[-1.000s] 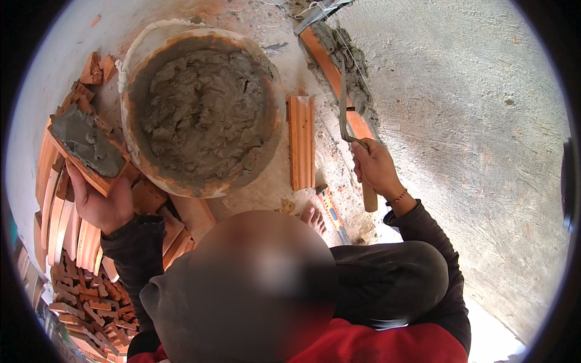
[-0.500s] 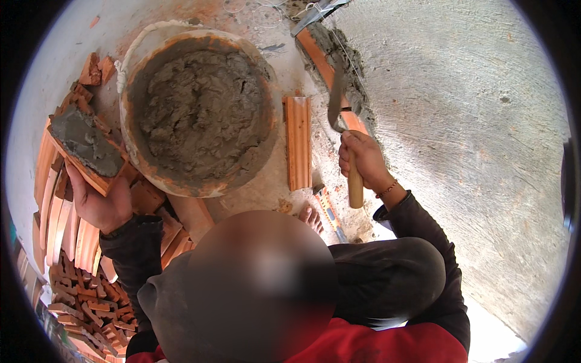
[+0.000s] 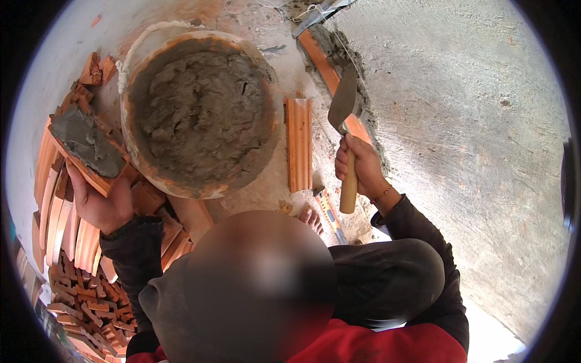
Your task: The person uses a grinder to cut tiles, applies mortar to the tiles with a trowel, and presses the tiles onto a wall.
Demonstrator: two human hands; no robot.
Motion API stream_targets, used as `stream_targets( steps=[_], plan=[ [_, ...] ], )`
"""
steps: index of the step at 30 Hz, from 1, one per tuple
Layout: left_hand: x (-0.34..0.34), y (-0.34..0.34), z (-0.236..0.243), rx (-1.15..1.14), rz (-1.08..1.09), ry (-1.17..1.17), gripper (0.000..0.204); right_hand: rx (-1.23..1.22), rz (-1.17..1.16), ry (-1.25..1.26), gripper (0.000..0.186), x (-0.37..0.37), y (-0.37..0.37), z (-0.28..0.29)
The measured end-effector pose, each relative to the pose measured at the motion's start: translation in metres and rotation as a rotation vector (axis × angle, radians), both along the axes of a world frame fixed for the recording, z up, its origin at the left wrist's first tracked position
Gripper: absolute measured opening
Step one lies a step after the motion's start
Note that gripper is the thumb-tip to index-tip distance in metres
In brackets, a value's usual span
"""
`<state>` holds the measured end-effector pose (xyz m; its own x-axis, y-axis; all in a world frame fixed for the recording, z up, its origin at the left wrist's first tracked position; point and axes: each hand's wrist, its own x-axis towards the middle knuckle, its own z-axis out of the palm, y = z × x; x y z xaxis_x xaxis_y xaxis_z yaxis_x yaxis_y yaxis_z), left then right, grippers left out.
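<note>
My left hand (image 3: 101, 202) is closed around the near end of an orange brick tile (image 3: 91, 175), whose upper face carries a layer of grey mortar (image 3: 86, 140). Wrapped round a wooden handle, my right hand (image 3: 362, 164) holds a trowel (image 3: 344, 100) with its blade pointing away from me. The blade hangs over a row of orange tiles (image 3: 319, 59) bedded in mortar along the wall's foot. Between my hands stands a large round bucket (image 3: 276, 121) holding wet grey mortar (image 3: 200, 112).
A loose ribbed tile (image 3: 298, 145) lies right of the bucket. Near my bare foot (image 3: 311, 218) is an orange-and-black tool (image 3: 330, 215). Stacked tiles (image 3: 91, 245) and broken pieces (image 3: 91, 308) fill the left side. A rough grey wall (image 3: 460, 121) rises at right; a thin string (image 3: 348, 51) runs along the row.
My right hand has turned the trowel, so the blade's flat face now shows instead of its edge. The hand has moved slightly nearer. My left hand and its tile stay put.
</note>
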<state>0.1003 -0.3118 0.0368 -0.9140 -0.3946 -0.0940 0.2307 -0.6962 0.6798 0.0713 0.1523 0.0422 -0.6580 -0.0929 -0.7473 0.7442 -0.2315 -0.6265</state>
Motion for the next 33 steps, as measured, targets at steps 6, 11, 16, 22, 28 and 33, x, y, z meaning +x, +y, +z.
stream_targets(
  steps=[6,11,16,22,28,33],
  plan=[
    [0.001,-0.002,-0.004,-0.025,-0.029,0.005,0.045,0.187,0.234,0.046,0.026,-0.019,0.002,0.005],
    [0.004,-0.004,-0.001,-0.008,-0.068,0.066,0.045,0.466,0.387,-0.013,0.028,-0.017,0.000,0.002],
    [-0.002,0.006,0.007,0.035,-0.037,0.072,0.044,1.004,0.830,0.534,0.023,-0.017,0.012,0.023],
    [-0.004,0.010,0.008,-0.004,0.016,0.055,0.042,1.287,1.336,0.816,0.026,-0.066,-0.066,0.141],
    [-0.004,0.013,0.002,0.075,0.049,0.051,0.040,1.754,1.629,1.322,0.011,-0.091,-0.149,0.171],
    [-0.003,0.018,0.004,0.088,0.090,0.024,0.041,1.630,1.866,1.345,0.009,-0.077,-0.188,0.168]
  ],
)
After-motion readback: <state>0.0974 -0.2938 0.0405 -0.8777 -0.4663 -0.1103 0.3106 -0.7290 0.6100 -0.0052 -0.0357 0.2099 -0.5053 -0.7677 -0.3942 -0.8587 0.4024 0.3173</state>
